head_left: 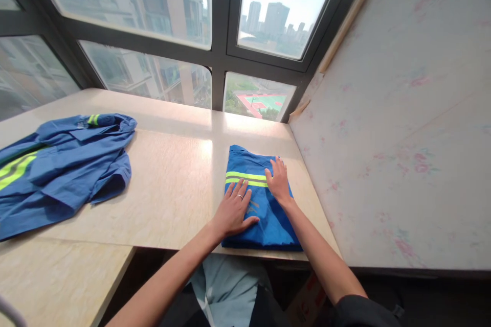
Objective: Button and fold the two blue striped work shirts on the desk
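The folded blue garment (272, 227) lay on the table (176, 189) near its front edge, just beside the floral wall (402, 127). Both hands rested on it with nothing gripped: the left hand (235, 208) lay palm down, fingers spread, below the yellow-and-grey reflective stripe (255, 180) and partly over it, while the right hand (279, 180) lay at the upper right, fingers apart, near the far edge.

Smoothing the bundle well, in my judgement, called for flat palms and light, even pressure from the middle outward, one hand steadying the layers so that the stripe stayed straight. The slanting far edge seemed to want squaring, without bunching the loose top layer.

The left hand hid part of a pale print (252, 208), which could not be read. The inner layers were out of sight, so their neatness could not be judged. A second blue garment (76, 148), loosely crumpled, was cut off at the left, and a grey object (11, 311) in the lower left corner could not be identified.
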A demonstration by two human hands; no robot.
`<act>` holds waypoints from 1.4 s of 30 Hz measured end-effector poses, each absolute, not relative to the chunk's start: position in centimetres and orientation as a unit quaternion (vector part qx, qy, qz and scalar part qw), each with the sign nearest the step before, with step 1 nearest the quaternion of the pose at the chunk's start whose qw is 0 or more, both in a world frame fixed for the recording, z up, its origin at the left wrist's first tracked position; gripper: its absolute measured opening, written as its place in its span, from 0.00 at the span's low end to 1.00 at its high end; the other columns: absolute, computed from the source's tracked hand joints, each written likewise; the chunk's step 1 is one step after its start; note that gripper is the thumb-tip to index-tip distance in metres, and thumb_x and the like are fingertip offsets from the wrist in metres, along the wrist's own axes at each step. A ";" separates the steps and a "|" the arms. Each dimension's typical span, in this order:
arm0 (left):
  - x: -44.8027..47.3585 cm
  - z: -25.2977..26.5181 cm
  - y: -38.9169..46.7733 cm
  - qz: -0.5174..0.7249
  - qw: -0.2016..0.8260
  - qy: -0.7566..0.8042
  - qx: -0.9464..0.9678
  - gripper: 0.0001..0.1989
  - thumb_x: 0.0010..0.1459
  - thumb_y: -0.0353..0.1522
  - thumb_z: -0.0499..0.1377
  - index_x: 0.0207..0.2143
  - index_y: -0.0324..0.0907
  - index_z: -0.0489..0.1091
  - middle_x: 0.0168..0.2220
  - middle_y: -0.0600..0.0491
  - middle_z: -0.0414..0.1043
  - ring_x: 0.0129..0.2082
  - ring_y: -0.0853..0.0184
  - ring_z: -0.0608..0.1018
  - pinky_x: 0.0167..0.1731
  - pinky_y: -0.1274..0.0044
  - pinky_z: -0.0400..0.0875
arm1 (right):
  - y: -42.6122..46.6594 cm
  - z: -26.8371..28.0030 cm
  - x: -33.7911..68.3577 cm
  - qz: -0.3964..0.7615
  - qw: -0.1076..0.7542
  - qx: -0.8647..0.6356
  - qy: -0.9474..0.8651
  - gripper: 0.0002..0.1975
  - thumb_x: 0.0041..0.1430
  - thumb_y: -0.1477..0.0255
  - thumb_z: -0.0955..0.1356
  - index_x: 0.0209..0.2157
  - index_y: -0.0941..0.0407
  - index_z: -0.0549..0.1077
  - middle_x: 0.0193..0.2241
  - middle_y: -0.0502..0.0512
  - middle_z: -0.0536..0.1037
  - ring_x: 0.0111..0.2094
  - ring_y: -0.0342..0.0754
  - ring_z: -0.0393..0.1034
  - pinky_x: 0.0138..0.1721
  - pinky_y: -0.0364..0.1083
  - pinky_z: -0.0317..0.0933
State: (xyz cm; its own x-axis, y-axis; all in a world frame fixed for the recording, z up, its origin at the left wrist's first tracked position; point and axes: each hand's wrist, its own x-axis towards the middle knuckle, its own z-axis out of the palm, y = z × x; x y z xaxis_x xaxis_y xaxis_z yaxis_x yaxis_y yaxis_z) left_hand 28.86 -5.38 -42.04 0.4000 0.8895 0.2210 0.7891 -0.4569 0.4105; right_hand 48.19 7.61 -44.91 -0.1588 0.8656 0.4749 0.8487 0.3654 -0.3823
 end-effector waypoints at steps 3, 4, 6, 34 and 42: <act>28.0 -43.2 -6.2 0.188 0.114 0.508 0.833 0.41 0.58 0.54 0.54 0.63 0.33 0.60 0.68 0.34 0.51 0.70 0.46 0.50 0.66 0.54 0.43 | 2.3 -44.6 46.4 0.007 0.251 -0.486 -0.837 0.26 0.67 0.64 0.61 0.63 0.59 0.62 0.68 0.67 0.54 0.69 0.60 0.44 0.67 0.65 0.41; 27.7 -43.5 -6.3 0.187 0.112 0.508 0.833 0.41 0.59 0.54 0.54 0.63 0.33 0.61 0.68 0.35 0.52 0.70 0.46 0.50 0.66 0.55 0.45 | 0.7 -44.7 46.1 0.011 0.227 -0.475 -0.850 0.28 0.67 0.62 0.62 0.64 0.59 0.62 0.68 0.67 0.53 0.70 0.61 0.43 0.66 0.65 0.42; 26.9 -44.1 -6.7 0.186 0.112 0.502 0.837 0.40 0.60 0.54 0.52 0.63 0.34 0.61 0.68 0.37 0.51 0.70 0.47 0.49 0.66 0.55 0.47 | -1.7 -45.1 46.3 0.015 0.189 -0.486 -0.853 0.29 0.67 0.60 0.62 0.64 0.60 0.62 0.68 0.69 0.55 0.69 0.62 0.45 0.66 0.65 0.45; 35.9 -45.4 -2.4 0.146 0.140 0.474 0.857 0.37 0.62 0.45 0.52 0.66 0.32 0.56 0.69 0.41 0.49 0.70 0.48 0.47 0.67 0.54 0.43 | 0.4 -46.7 64.5 0.118 0.176 -0.516 -0.830 0.28 0.69 0.57 0.60 0.66 0.53 0.59 0.67 0.60 0.58 0.68 0.55 0.50 0.67 0.62 0.49; 37.5 -44.6 -1.6 0.115 0.134 0.492 0.853 0.37 0.63 0.46 0.50 0.66 0.31 0.55 0.69 0.40 0.48 0.71 0.50 0.46 0.68 0.55 0.39 | 2.2 -48.1 65.3 0.095 0.175 -0.542 -0.816 0.26 0.70 0.62 0.56 0.64 0.55 0.63 0.65 0.60 0.61 0.67 0.55 0.53 0.66 0.62 0.50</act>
